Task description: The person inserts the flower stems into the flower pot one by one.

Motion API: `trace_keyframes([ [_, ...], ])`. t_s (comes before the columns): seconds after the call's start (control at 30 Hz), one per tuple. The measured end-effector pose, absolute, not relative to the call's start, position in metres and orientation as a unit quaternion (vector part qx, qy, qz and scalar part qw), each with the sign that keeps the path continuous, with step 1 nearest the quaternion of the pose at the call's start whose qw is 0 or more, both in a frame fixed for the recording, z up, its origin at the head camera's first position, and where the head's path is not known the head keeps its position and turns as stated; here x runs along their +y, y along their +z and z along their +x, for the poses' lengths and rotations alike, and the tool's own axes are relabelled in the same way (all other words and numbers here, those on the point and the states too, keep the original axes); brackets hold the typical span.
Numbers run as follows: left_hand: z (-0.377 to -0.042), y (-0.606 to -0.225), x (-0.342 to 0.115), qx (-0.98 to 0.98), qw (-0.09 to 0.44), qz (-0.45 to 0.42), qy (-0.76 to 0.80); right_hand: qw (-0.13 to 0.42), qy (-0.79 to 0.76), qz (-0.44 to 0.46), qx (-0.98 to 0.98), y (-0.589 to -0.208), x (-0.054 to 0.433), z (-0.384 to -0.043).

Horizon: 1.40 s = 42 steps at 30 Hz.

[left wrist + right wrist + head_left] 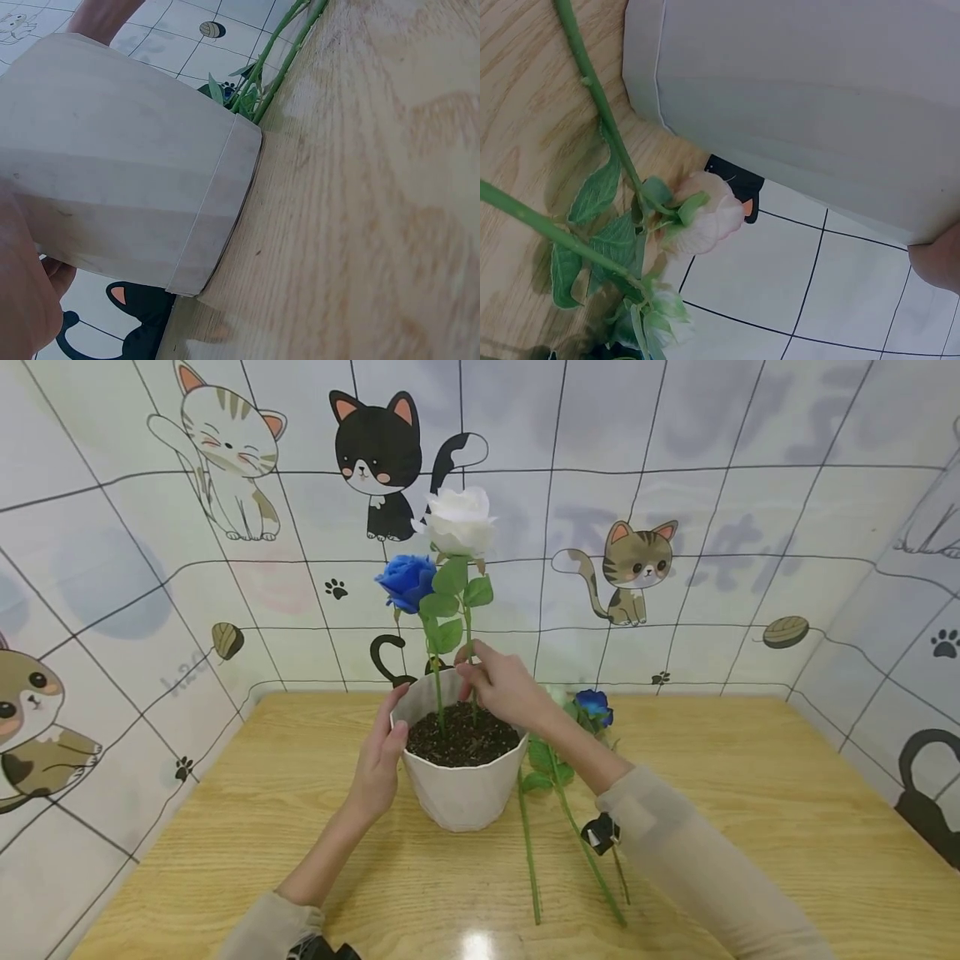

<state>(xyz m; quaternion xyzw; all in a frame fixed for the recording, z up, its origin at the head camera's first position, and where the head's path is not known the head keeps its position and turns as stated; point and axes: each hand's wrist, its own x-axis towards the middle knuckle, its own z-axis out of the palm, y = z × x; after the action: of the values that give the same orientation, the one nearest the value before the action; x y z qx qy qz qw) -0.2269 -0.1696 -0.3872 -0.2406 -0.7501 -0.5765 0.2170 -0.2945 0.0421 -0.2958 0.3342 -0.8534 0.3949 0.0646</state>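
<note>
Shows a glossy, light yellow-brown wood-grain tabletop (735, 760), with a bright glare spot at the front. Bears an upright, faceted white pot (459, 806), narrowing toward its base, near the middle. Also carries, lying just right of it with long green stems (530, 860) pointing frontward, a blue rose (594, 706), a pinkish-white rose (712, 214) and a greenish-white rose (664, 319).

The pot (459, 797) stands on the table (255, 810), with soil (465, 747) in it. From the soil rise 2 roses: the left rose (407, 583) and, to its right, the right rose (459, 522). The left hand (378, 764) is at the pot's left side; the right hand (504, 681), above the soil, is at the right rose's stem. Right of the pot, 3 rose stems (540, 756) lie on the table, partly beneath the right forearm (588, 752), blooms (594, 706) toward the back. Behind everything hangs the backdrop (510, 427).
</note>
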Motion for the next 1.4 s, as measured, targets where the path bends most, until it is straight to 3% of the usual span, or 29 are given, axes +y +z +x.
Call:
trace_keyframes([
  [0.87, -0.226, -0.388, -0.17, -0.754, 0.218, -0.234, -0.574, 0.123, 0.44, 0.268, -0.848, -0.299, 0.046, -0.291],
  [1.4, -0.226, -0.389, -0.169, -0.752, 0.224, -0.234, -0.574, 0.106, 0.468, 0.264, -0.837, -0.297, 0.058, -0.282],
])
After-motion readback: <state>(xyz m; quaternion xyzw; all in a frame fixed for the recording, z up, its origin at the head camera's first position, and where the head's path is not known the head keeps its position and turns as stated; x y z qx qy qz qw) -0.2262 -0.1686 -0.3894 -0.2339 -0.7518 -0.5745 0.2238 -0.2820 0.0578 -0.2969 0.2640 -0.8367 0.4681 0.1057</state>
